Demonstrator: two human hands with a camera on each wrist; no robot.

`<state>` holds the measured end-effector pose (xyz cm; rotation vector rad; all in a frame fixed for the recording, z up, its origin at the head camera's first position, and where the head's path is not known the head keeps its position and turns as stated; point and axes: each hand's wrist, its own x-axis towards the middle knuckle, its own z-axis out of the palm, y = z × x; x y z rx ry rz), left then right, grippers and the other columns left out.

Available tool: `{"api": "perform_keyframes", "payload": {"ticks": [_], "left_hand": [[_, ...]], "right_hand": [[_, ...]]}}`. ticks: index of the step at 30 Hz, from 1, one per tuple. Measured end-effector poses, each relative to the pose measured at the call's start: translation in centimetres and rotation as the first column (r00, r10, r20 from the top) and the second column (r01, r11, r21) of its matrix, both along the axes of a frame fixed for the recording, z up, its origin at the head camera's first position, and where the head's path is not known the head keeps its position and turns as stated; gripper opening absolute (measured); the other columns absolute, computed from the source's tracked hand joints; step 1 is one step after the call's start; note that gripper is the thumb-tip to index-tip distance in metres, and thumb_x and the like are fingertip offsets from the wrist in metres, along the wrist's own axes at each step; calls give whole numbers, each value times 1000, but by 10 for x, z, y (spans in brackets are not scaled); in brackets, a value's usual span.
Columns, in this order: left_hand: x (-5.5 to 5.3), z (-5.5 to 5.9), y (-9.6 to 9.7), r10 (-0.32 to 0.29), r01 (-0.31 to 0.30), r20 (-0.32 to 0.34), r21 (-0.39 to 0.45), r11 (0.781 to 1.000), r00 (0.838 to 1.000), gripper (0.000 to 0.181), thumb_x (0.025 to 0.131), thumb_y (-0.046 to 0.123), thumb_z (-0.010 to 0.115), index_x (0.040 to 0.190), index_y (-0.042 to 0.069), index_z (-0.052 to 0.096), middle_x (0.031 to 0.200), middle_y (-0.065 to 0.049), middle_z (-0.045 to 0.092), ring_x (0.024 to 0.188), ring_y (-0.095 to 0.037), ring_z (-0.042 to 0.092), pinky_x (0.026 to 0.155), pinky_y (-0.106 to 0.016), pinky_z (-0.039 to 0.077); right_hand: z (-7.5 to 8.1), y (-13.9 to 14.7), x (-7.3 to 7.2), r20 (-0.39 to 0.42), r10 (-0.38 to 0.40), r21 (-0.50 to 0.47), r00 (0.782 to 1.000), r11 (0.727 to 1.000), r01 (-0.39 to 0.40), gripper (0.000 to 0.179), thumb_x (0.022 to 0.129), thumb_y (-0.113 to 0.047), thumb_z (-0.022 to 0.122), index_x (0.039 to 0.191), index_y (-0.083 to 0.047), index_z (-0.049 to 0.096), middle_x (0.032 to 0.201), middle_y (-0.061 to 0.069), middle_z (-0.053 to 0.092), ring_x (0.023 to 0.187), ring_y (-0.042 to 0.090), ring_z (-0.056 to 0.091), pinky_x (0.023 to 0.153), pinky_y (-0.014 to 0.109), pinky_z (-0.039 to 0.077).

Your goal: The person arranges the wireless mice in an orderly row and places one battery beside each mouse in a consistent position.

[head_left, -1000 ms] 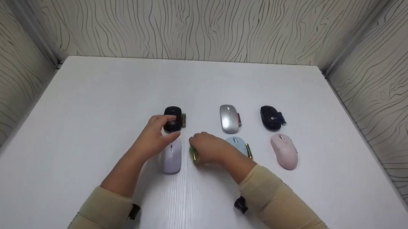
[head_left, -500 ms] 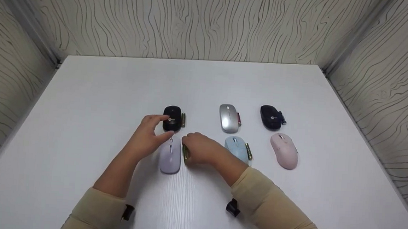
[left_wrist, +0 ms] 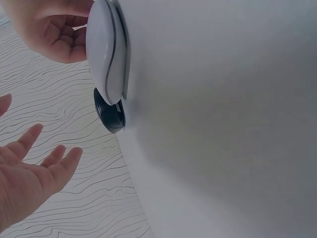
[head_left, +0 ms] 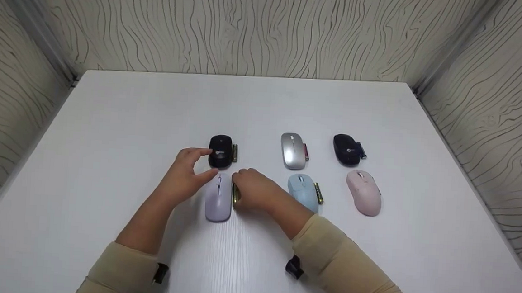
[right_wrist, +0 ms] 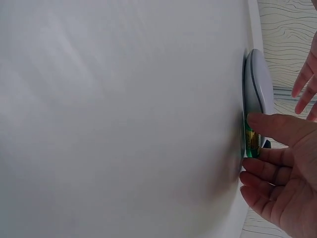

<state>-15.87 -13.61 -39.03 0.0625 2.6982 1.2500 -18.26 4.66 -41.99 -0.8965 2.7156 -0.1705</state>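
A lavender computer mouse lies on the white table. Against its right side my right hand pinches a green and gold battery between thumb and fingers. Much of the battery is hidden by that hand in the head view. My left hand hovers at the mouse's upper left with fingers spread and holds nothing; in the left wrist view its fingers are apart from the mouse. Just beyond the lavender mouse lies a black mouse, with a battery along its right side.
To the right sit a silver mouse with a red battery, and a light blue mouse with a gold-green battery. Farther right are another black mouse with a dark battery, and a pink mouse.
My right hand has moved left, bringing the battery from a gap away to the lavender mouse's right side. The left hand has drawn back slightly to the left.
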Motion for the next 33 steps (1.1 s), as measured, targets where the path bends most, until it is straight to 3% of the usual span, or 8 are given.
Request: {"api": "perform_keyframes", "payload": {"ticks": [18, 26, 33], "left_hand": [[-1, -3, 2, 4, -4, 34, 4, 1000, 999, 57, 86, 32, 63, 136, 18, 41, 143, -13, 28, 131, -30, 31, 104, -46, 29], [-1, -5, 2, -12, 12, 21, 7, 1000, 1000, 56, 86, 32, 62, 136, 17, 42, 142, -14, 27, 131, -31, 30, 105, -46, 28], [-1, -6, 2, -20, 20, 29, 2, 1000, 999, 56, 86, 32, 62, 136, 17, 42, 143, -15, 26, 132, -32, 29, 105, -47, 28]], "right_hand": [[-2, -3, 1, 36, -58, -73, 998, 995, 61, 33, 78, -28, 66, 101, -4, 61, 92, 8, 60, 87, 22, 55, 84, 36, 46], [-3, -1, -2, 49, -71, -120, 996, 990, 76, 24, 74, -25, 68, 87, -6, 61, 79, 4, 58, 75, 19, 53, 72, 34, 48], [-3, 1, -2, 34, -66, -100, 997, 993, 69, 26, 72, -25, 70, 86, -5, 60, 76, 4, 56, 72, 19, 52, 69, 35, 47]]}}
